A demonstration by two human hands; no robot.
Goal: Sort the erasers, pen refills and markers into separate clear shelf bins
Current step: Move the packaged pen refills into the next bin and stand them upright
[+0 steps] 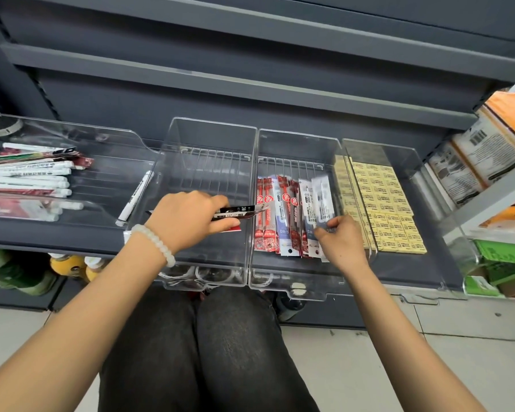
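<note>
The left hand (188,220) pinches a dark refill packet (235,214) above the near end of the second clear bin (191,281), whose floor is mostly bare. The right hand (341,239) curls its fingers onto the pen refills (289,215) packed in the third bin (295,288), close to its right wall. Erasers (384,203) fill the fourth bin (405,156); markers (27,179) lie in the leftmost bin (107,138), its right half open.
</note>
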